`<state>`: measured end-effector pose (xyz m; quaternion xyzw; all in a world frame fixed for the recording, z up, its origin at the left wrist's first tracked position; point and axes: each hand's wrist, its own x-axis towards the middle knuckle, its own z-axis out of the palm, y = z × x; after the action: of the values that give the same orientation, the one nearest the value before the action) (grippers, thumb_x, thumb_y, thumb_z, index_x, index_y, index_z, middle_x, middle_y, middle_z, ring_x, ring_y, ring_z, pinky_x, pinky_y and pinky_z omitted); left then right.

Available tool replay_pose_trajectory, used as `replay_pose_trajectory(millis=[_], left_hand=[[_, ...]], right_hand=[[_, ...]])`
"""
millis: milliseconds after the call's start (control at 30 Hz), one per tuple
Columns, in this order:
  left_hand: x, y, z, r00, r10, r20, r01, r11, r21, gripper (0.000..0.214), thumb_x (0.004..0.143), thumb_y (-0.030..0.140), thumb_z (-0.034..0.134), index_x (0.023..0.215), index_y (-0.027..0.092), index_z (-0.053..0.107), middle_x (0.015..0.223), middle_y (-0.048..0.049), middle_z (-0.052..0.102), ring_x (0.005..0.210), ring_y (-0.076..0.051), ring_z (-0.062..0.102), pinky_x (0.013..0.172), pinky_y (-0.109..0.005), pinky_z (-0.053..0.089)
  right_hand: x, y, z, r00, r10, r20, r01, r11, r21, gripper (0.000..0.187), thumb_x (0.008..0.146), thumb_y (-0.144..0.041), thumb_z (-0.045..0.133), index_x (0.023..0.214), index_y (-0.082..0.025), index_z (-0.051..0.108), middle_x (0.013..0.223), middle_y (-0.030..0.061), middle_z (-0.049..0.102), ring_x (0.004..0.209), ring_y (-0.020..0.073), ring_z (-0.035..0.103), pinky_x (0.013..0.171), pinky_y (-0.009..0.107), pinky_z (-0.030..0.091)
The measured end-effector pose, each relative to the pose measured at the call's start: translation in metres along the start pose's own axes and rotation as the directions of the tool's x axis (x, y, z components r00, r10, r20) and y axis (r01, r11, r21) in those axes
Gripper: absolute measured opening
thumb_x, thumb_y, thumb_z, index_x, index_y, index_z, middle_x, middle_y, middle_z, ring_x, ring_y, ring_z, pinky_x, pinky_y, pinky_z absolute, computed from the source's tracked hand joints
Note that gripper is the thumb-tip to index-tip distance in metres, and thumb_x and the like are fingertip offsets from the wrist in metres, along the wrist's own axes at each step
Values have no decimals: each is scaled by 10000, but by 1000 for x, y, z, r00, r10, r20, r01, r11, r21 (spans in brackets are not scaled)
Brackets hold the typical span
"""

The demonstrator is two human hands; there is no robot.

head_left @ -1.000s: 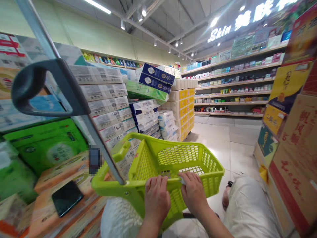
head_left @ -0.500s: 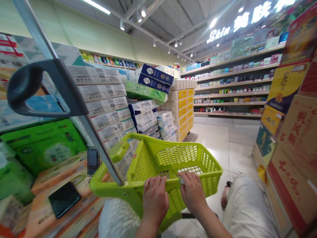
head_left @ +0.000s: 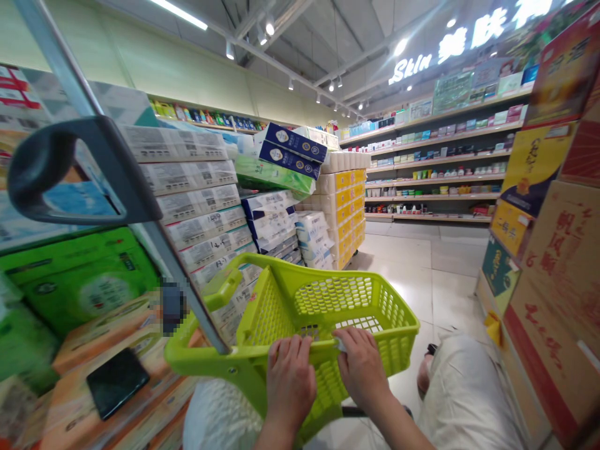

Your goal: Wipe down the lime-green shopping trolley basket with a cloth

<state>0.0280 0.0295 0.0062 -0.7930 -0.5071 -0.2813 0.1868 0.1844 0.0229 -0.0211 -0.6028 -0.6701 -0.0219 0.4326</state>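
A lime-green shopping cart basket [head_left: 360, 284] with perforated walls stands before me, its inside bare. My left hand [head_left: 291, 375] is closed over the near rim, fingers curled across the top edge. Just to its right, my right hand [head_left: 360, 365] is also closed at this rim. A small white tissue-like piece [head_left: 342, 344] shows between its thumb and fingers, pressed against the rim; most of it is hidden. Rising from the basket's left end is a metal pole [head_left: 175, 269] with a dark grey looped handle [head_left: 124, 169].
At left, a black phone [head_left: 117, 382] lies on orange packs [head_left: 60, 406]. White packs [head_left: 197, 178] are stacked behind the basket. Cardboard cartons [head_left: 557, 262] line the right side. Shelves of small goods [head_left: 431, 159] stand at the back, across a tiled floor [head_left: 398, 247].
The view has shifted very slightly. Both hands stay closed at the rim, with the right hand a touch further left along it.
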Motion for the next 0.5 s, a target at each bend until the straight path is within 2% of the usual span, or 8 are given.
replay_pose_trajectory(millis=[100,233,300,500], left_hand=[[2,2,-1,1000,-16,7,16,1000,9,380,686,81,568,1030,234,623,903,-21,629,947,-219,528,961,-385,307],[3,2,-2,1000,-11,6,11,1000,-5,316,740,104,561,1022,234,614,921,-17,637,935,-206,530,958,-365,310],[2,1,-3,1000,-2,1,2,1000,-18,302,753,108,556,1023,233,608,925,-13,640,927,-201,528,961,-357,309],[3,-1,-3,1000,-4,-11,4,1000,4,366,679,69,561,1001,232,618,892,-16,622,933,-216,523,968,-378,308]], right_hand=[[1,-4,2,999,40,-22,-40,999,-3,406,718,-12,478,1026,-227,634,964,44,644,975,217,545,965,360,359],[3,-34,15,999,-32,17,30,995,93,450,712,-11,474,1079,-221,625,1008,47,651,976,211,551,963,350,362],[3,-37,17,998,-59,32,55,993,103,458,725,-19,472,1106,-226,618,1028,45,651,980,207,554,964,344,363],[-1,2,2,1000,17,-10,-17,1000,-22,444,725,-27,467,1083,-237,625,1002,44,647,988,219,545,971,363,356]])
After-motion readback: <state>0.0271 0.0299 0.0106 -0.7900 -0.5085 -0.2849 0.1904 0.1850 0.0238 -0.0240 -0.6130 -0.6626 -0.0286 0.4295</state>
